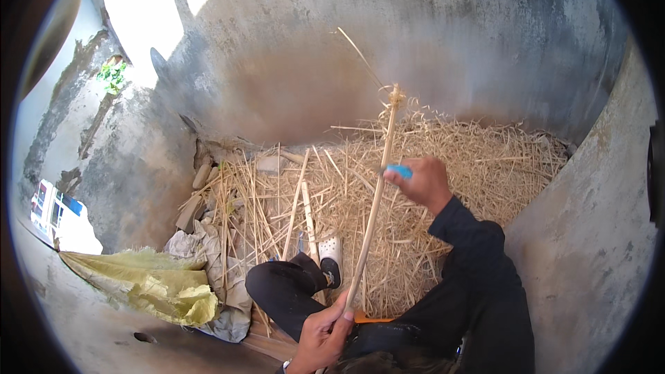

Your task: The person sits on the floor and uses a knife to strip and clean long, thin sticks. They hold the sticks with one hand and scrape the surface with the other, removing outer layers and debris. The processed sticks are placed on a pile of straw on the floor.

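Note:
A long pale bamboo strip rises at a slant from my lap, its far end frayed with curled shavings. Near its lower end my left hand is wrapped round it. Farther up, my right hand is closed on a small knife with a blue handle. The knife touches or nearly touches the strip; its blade is mostly hidden. One thin sliver sticks out beyond the frayed end.
A thick heap of shavings covers the floor ahead and right. Several cut strips lie to the left, beside a yellow woven sack. My shoe rests among the shavings. Grey walls close in ahead and on the right.

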`<state>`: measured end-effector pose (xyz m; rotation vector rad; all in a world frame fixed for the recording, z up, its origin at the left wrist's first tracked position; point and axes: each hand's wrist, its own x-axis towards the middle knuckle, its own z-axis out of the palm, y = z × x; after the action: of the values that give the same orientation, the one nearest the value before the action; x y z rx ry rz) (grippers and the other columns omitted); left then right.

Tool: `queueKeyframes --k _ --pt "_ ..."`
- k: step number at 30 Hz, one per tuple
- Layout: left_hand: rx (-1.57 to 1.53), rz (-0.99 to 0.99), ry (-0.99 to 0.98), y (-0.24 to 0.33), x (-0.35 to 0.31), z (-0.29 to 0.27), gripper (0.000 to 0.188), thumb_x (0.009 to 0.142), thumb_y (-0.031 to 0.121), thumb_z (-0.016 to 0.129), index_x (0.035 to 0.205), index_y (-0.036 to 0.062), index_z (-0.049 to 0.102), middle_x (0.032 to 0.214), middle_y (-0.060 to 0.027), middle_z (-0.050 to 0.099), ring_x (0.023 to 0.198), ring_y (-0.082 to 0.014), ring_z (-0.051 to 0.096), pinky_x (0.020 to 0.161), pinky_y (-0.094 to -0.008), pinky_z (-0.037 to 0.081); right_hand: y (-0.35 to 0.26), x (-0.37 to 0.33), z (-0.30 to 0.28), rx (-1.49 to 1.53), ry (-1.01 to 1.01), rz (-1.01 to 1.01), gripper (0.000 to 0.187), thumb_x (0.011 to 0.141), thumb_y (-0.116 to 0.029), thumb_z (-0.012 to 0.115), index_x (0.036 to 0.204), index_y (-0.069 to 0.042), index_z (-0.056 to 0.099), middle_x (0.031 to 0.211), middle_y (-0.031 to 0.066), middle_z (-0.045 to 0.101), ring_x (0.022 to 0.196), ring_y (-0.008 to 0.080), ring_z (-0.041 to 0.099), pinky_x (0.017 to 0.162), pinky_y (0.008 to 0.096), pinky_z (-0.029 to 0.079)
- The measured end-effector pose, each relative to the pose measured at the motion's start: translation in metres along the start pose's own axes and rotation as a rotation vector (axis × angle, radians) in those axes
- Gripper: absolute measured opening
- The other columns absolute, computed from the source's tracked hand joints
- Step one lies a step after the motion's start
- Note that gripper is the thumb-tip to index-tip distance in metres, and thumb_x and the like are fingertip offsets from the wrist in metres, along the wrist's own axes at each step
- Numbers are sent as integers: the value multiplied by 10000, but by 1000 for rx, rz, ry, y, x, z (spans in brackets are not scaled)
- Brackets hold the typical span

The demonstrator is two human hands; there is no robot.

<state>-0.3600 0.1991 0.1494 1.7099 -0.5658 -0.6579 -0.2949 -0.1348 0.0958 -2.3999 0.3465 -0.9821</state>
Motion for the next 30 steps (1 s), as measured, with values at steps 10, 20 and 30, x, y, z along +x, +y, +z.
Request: queueKeyframes --k 10,20,30 --pt "72 88 -96 -3 -12 3 407 977 66 497 1374 -13 451 686 44 480 563 -9 384 490 -174 302 68 48 -6 -233 223 258 831 783 -822 403 529 -50 573 490 139 524 481 291 546 464 453 408" --pt "-509 -193 -45 -6 13 -25 427 1010 140 433 1404 -12 377 652 -27 482 392 -60 387 386 -191 351 -9 -3 10 -2 -162 62 767 764 -824 443 517 -116 605 435 54 489 408 212 535 413 377 397" --pt "-466 -202 -59 3 28 -13 396 1011 198 438 1307 -64 449 609 -18 464 353 -46 354 362 -185 326 -10 -18 9 -68 -128 -14 768 743 -830 462 492 -119 607 398 64 475 380 234 534 407 380 405"
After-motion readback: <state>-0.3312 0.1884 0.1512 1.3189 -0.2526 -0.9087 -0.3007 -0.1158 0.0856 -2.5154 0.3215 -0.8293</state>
